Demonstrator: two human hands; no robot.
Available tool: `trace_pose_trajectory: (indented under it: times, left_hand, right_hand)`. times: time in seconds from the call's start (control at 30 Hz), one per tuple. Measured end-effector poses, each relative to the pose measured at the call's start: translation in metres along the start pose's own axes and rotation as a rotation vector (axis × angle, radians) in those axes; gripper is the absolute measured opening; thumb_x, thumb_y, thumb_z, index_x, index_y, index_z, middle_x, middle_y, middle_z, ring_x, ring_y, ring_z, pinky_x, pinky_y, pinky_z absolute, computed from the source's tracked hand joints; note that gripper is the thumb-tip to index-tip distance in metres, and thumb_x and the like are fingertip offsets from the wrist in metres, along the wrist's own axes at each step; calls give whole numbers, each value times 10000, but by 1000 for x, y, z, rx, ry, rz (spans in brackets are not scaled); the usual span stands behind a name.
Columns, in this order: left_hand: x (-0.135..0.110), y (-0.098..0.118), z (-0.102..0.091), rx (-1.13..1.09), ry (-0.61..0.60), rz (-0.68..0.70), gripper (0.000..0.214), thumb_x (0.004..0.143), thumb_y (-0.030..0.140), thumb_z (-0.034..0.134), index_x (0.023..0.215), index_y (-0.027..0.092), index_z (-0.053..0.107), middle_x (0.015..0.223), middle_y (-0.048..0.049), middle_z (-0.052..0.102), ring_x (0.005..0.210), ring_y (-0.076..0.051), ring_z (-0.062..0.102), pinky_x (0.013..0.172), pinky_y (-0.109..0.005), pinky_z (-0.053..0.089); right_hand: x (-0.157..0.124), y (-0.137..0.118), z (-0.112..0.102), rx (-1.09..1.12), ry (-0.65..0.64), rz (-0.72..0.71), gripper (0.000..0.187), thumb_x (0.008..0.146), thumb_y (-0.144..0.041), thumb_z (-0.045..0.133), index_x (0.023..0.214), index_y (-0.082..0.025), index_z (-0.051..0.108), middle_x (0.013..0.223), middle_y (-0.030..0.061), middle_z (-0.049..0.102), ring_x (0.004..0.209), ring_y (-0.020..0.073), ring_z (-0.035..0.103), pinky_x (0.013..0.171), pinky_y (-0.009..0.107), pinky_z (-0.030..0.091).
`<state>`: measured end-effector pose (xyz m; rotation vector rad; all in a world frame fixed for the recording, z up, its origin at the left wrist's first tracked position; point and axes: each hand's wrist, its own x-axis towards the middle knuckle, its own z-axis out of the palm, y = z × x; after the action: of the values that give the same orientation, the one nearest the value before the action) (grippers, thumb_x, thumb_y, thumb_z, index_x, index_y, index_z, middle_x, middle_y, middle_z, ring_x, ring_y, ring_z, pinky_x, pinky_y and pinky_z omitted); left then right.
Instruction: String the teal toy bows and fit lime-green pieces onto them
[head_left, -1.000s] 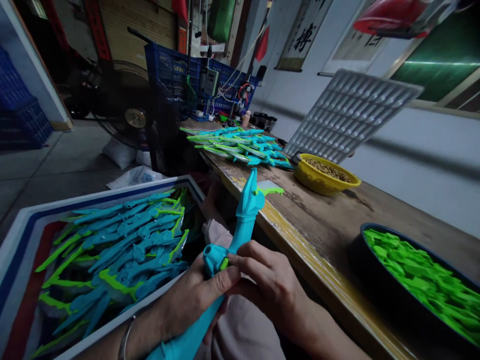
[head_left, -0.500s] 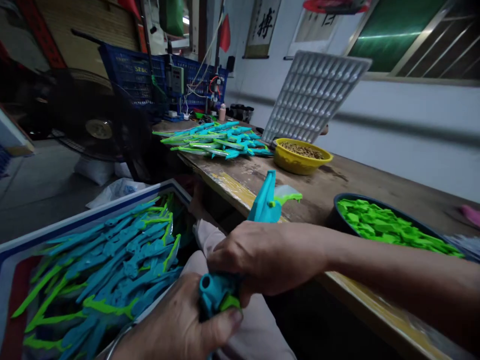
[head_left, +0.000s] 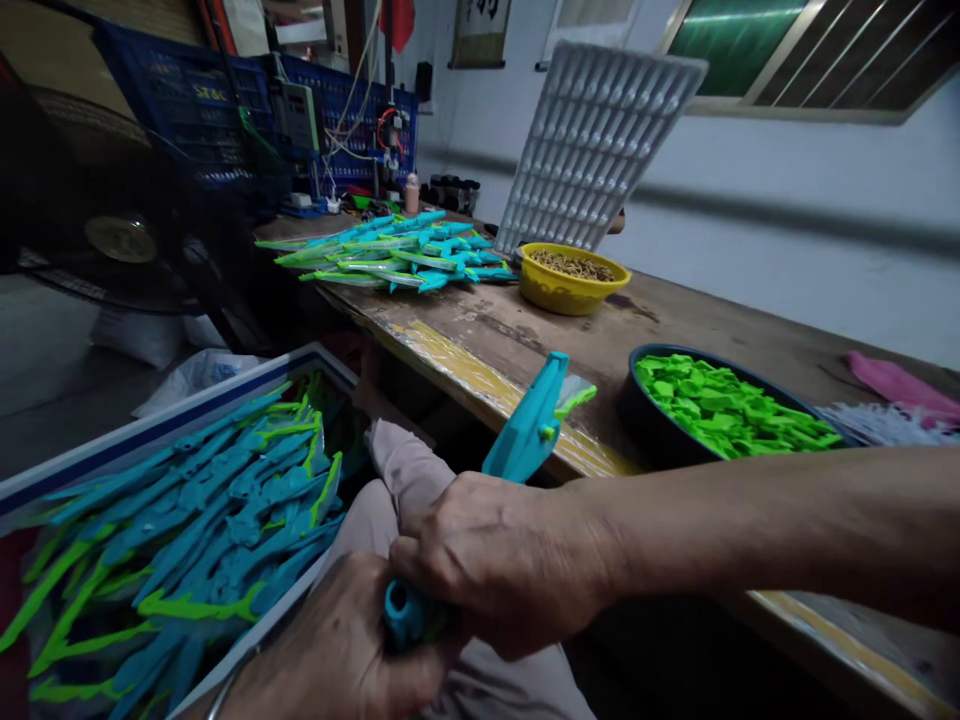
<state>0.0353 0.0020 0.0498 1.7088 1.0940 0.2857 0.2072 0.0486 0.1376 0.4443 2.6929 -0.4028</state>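
Observation:
A teal plastic part with bright green trim (head_left: 527, 420) is gripped in both my hands, above my lap. My right hand (head_left: 502, 560) is closed round its middle. From beyond that hand the part's long end sticks up, with a clear-and-green piece beside it. My left hand (head_left: 352, 640) is closed about the near end, where a round hollow opening shows. My fingers hide most of the part between the hands. Left of my knees, a white crate (head_left: 180, 395) holds many similar teal and green parts (head_left: 225, 520).
On the wooden table (head_left: 480, 350) lie a pile of teal-and-green parts (head_left: 405, 255), a yellow bowl of small brass-coloured pieces (head_left: 574, 285) and a dark basin (head_left: 637, 400) of green pieces (head_left: 720, 400). A grey moulded tray (head_left: 600, 150) leans behind. A fan (head_left: 120, 240) stands at left.
My view has shifted, so the table and crate sit higher and farther left. My right hand has moved nearer the left and now covers more of the part's near end.

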Motion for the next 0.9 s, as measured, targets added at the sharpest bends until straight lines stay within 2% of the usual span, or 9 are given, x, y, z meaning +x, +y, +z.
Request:
trace_pose_trajectory:
  times: [0.13, 0.2, 0.27, 0.37, 0.57, 0.67, 0.73, 0.9]
  left_hand:
    - [8, -11, 12, -10, 25, 19, 328, 835, 471, 639, 669, 188, 663, 611, 14, 578, 741, -213, 585, 627, -266, 444]
    - [11, -15, 17, -11, 27, -14, 364, 856, 499, 621, 686, 178, 645, 629, 13, 575, 711, -195, 563, 597, -263, 407]
    - [12, -17, 21, -14, -4, -80, 362, 841, 506, 645, 700, 172, 634, 638, 24, 572, 657, -167, 533, 568, -258, 367]
    - [6, -14, 25, -27, -51, -148, 276, 773, 429, 721, 714, 174, 633, 664, 43, 580, 647, -145, 509, 551, -248, 324]
    - [-6, -3, 26, -65, -108, -183, 270, 799, 382, 644, 647, 185, 540, 618, 47, 492, 622, -130, 434, 523, -240, 299]
    - [-7, -5, 30, -59, -103, -212, 311, 791, 419, 647, 634, 178, 528, 592, 47, 478, 575, -114, 397, 495, -245, 281]
    - [-8, -11, 34, -64, -86, -176, 315, 791, 426, 653, 644, 170, 542, 594, 34, 506, 572, -116, 421, 494, -250, 279]
    - [-12, -22, 43, -84, -75, -161, 291, 784, 417, 668, 659, 172, 572, 612, 15, 559, 560, -123, 480, 473, -243, 283]
  right_hand:
    - [2, 8, 10, 29, 6, 67, 265, 769, -167, 741, 1015, -108, 660, 848, 52, 704, 707, 193, 631, 507, 295, 282]
    - [1, 13, 15, 52, 26, 81, 245, 763, -164, 738, 987, -104, 662, 826, 58, 707, 700, 190, 633, 508, 288, 280]
    - [-1, 16, 21, 80, 22, 81, 262, 759, -179, 753, 987, -92, 659, 849, 70, 714, 706, 184, 633, 513, 277, 292]
    - [-2, 15, 31, 130, -22, 81, 334, 770, -244, 789, 1026, -78, 652, 924, 88, 719, 730, 184, 638, 523, 267, 306]
    - [0, 6, 43, 193, -74, 91, 392, 800, -232, 793, 1110, -62, 623, 1030, 119, 705, 827, 216, 663, 584, 285, 351]
    - [0, 3, 43, 223, -96, 82, 351, 834, -223, 786, 1101, -67, 620, 1057, 121, 693, 859, 218, 662, 619, 286, 383]
    - [0, 3, 44, 250, -105, 79, 320, 853, -237, 775, 1082, -81, 616, 1025, 112, 697, 853, 222, 663, 636, 288, 401]
    - [0, -3, 57, 258, 5, 36, 301, 840, -258, 770, 1025, -106, 587, 916, 88, 694, 792, 231, 652, 662, 309, 432]
